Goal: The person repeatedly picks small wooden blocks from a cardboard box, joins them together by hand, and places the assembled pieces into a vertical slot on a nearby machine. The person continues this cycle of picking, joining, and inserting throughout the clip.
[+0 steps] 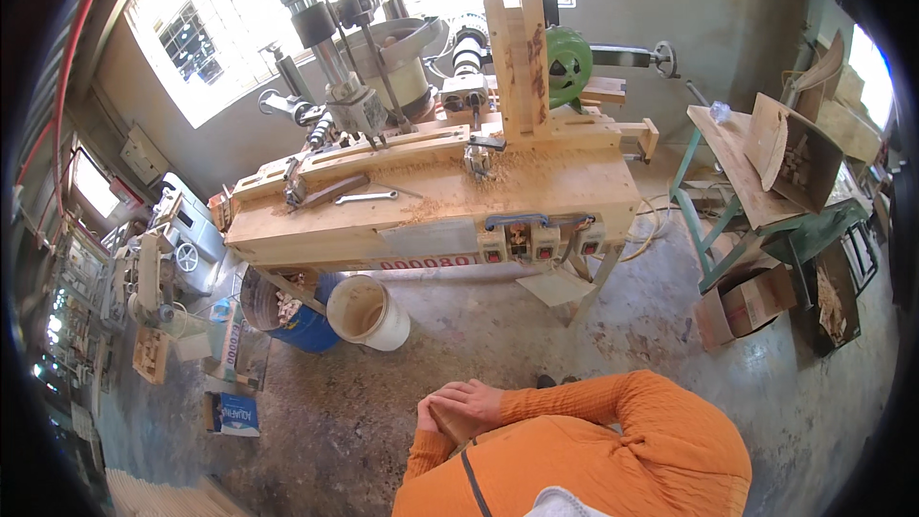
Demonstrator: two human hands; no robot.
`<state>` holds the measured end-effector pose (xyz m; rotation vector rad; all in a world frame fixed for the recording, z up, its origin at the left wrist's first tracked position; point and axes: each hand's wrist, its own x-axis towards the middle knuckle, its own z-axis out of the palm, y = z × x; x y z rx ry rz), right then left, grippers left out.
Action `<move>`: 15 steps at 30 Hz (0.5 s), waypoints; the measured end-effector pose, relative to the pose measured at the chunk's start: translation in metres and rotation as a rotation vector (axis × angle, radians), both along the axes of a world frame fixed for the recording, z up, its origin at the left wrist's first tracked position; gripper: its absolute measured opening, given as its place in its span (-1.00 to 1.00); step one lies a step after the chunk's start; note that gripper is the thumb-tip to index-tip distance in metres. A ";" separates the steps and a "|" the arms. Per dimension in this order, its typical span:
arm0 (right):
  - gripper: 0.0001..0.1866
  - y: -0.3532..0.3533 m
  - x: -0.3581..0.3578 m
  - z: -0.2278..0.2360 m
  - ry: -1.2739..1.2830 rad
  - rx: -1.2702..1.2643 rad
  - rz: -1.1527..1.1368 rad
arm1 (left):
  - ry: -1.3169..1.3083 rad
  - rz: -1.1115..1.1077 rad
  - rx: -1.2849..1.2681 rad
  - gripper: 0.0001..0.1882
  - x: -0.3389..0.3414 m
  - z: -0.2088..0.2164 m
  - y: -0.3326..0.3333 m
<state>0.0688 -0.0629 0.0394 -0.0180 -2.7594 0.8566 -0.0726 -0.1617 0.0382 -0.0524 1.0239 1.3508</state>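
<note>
Both hands meet close to my body at the lower middle, over my orange sleeves. My right hand (pixel 469 399) lies bent over the top of a brown wood-like piece (pixel 453 423). Around that piece's left end curls my left hand (pixel 428 415). Its full shape is hidden by the fingers. Beyond the hands stands a wooden workbench (pixel 431 201) with a drilling machine (pixel 359 110) tilted above it. On the bench top lie a wrench (pixel 367 197) and a dark wooden bar (pixel 335 190), apart from my hands.
Below the bench stand a white bucket (pixel 388 330) and a blue drum (pixel 308 330) with wood pieces. Switch boxes (pixel 520 241) line the bench front. To the right, a green-legged table (pixel 732 168) carries an open carton (pixel 799 148); another carton (pixel 742 306) sits on the floor.
</note>
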 end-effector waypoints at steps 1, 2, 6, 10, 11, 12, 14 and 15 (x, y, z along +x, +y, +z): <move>0.02 -0.006 -0.002 0.000 0.019 0.000 0.001 | 0.004 0.008 -0.008 -0.44 -0.004 -0.004 -0.006; 0.03 -0.011 -0.004 -0.001 0.025 0.012 0.006 | 0.008 0.017 -0.016 -0.44 -0.007 -0.008 -0.012; 0.04 -0.026 -0.013 -0.009 0.076 0.106 -0.012 | -0.026 0.046 0.042 -0.45 -0.012 -0.018 -0.028; 0.06 -0.042 -0.017 -0.005 0.094 0.081 -0.043 | -0.030 0.048 -0.009 -0.45 -0.014 -0.011 -0.038; 0.05 -0.047 -0.018 0.000 0.062 0.029 -0.028 | -0.016 0.050 -0.017 -0.45 -0.015 -0.010 -0.042; 0.04 -0.049 -0.017 0.002 0.028 -0.012 -0.022 | 0.023 0.034 -0.010 -0.44 -0.015 -0.010 -0.043; 0.05 -0.050 -0.016 0.007 -0.005 -0.053 -0.019 | 0.101 0.003 0.004 -0.44 -0.015 -0.008 -0.047; 0.07 -0.050 -0.014 0.007 -0.010 -0.048 -0.022 | 0.016 -0.021 0.000 -0.41 -0.016 -0.009 -0.044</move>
